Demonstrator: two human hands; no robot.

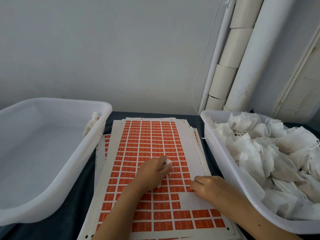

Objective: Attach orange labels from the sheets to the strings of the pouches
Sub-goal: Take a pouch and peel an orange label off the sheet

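Observation:
A stack of white sheets (183, 146) covered in rows of small orange labels (147, 141) lies in the middle of the table. My left hand (152, 172) rests over the top sheet, shut on a small white pouch (168, 161) whose string trails down toward the labels. My right hand (209, 187) presses on the sheet at the edge of a bare patch where labels are gone; its fingertips pinch at one orange label (190, 189). Whether that label is lifted I cannot tell.
A white plastic bin (225, 153) on the right is heaped with white pouches (270, 153) and loose strings. A second white bin (72, 163) on the left holds one labelled pouch (91, 123) at its far corner. White pipes (242, 54) run down the wall behind.

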